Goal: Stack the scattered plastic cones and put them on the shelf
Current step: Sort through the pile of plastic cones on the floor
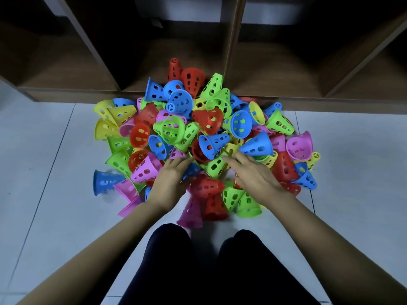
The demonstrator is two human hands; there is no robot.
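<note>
A big heap of perforated plastic cones (204,137) in red, blue, green, yellow and pink lies on the floor against the foot of a brown wooden shelf (233,47). My left hand (174,175) rests palm down on the near side of the heap, fingers spread over a blue cone (190,170) and a red one (207,186). My right hand (253,172) lies flat on the heap too, fingertips by a green cone (214,166). Neither hand grips anything.
The shelf has several dark compartments at floor level, split by upright boards. Pale floor tiles (44,161) spread left and right of the heap. My knees in dark trousers (198,260) are just behind the cones.
</note>
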